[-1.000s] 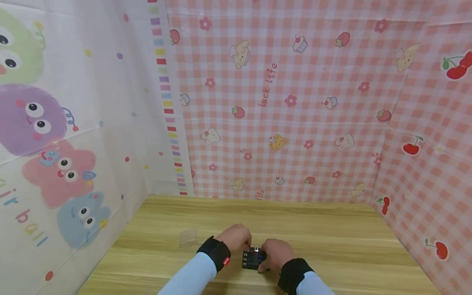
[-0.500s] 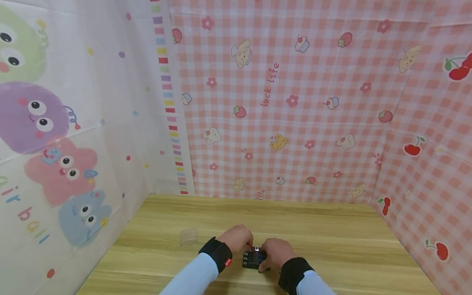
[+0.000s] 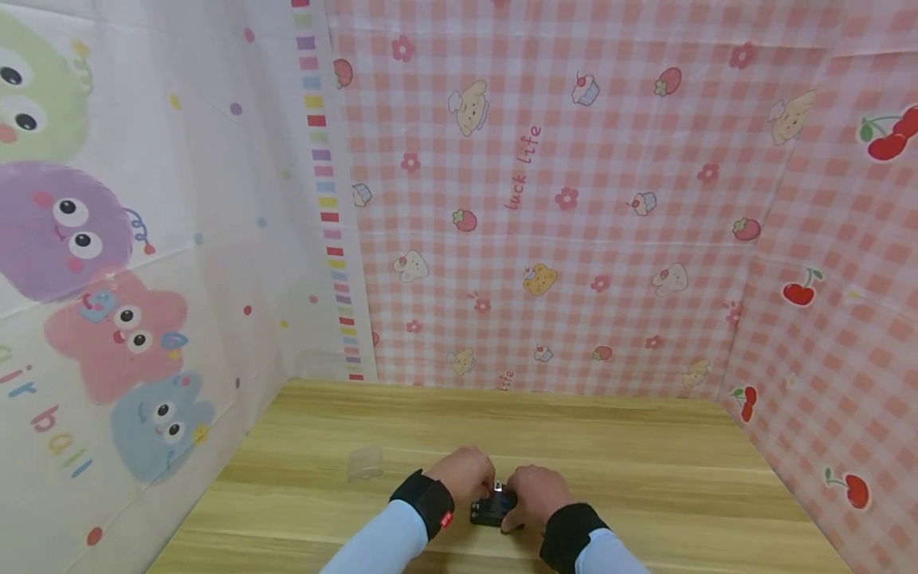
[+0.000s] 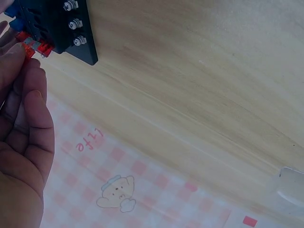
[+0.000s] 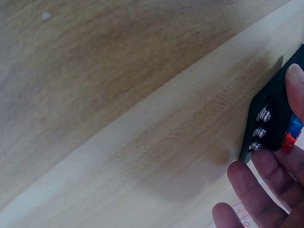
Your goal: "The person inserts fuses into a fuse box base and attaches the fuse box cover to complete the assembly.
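Observation:
A black fuse block (image 3: pixel 488 514) lies on the wooden table, between both hands. Metal screw terminals (image 4: pixel 75 23) run along its side, and red and blue blade fuses show on top. My left hand (image 3: pixel 462 473) pinches an orange-red blade fuse (image 4: pixel 28 50) between thumb and index finger, right at the block's fuse row beside a red fuse (image 4: pixel 45 48). My right hand (image 3: pixel 541 493) grips the block's right side, thumb on the near edge and fingers at the far edge. In the right wrist view, a blue fuse (image 5: pixel 295 124) shows beside that thumb.
A clear plastic cover (image 3: pixel 366 463) lies on the table, left of the left hand. Patterned cloth hangs behind the table (image 3: pixel 617 430) and along both sides. Black straps are around both wrists.
My left hand has shifted slightly right and nearer, and now covers more of the fuse block's upper left. The right hand keeps its grip in place.

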The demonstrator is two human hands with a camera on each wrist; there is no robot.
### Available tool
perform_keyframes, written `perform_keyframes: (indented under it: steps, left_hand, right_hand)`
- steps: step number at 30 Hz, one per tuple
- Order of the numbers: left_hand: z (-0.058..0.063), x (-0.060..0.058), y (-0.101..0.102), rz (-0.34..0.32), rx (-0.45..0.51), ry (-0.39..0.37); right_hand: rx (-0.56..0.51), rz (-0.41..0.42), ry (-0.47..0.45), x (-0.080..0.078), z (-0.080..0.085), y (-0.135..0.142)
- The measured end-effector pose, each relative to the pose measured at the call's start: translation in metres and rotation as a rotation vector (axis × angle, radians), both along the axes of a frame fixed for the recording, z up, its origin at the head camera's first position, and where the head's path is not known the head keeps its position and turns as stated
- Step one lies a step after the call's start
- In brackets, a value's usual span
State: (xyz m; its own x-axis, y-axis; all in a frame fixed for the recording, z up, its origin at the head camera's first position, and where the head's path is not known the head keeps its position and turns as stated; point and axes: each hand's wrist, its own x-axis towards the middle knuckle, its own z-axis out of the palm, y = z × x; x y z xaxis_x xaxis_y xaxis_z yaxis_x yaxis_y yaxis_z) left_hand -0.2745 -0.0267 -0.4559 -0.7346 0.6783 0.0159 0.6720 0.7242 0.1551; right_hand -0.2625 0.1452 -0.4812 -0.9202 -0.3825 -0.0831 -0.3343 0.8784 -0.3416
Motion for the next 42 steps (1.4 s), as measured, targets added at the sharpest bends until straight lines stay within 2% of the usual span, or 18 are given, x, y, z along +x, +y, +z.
perform_keyframes:
  steps: [3,11,21,30,36,42]
  left_hand:
    - [-0.004,-0.001,0.001,-0.002,-0.002,-0.001]
    - [-0.011,-0.001,0.002,0.027,0.047,-0.082]
    - [-0.012,-0.001,0.002,-0.024,0.037,-0.044]
    - [-0.016,0.0,0.005,0.026,0.017,-0.042]
    - [-0.018,-0.001,0.004,0.037,0.02,-0.056]
    - [-0.016,-0.001,0.005,0.023,-0.001,-0.034]
  right_hand:
    - [0.001,-0.006,-0.014,0.0,0.0,0.0]
    - [-0.002,0.003,-0.009,0.003,-0.001,-0.001]
    - [0.005,0.015,0.0,0.004,0.001,-0.001]
    - [0.004,0.013,0.005,0.003,-0.001,-0.001]
    - [0.013,0.015,-0.002,0.001,-0.001,-0.001]
    - [0.015,0.007,-0.014,0.0,0.001,-0.001]
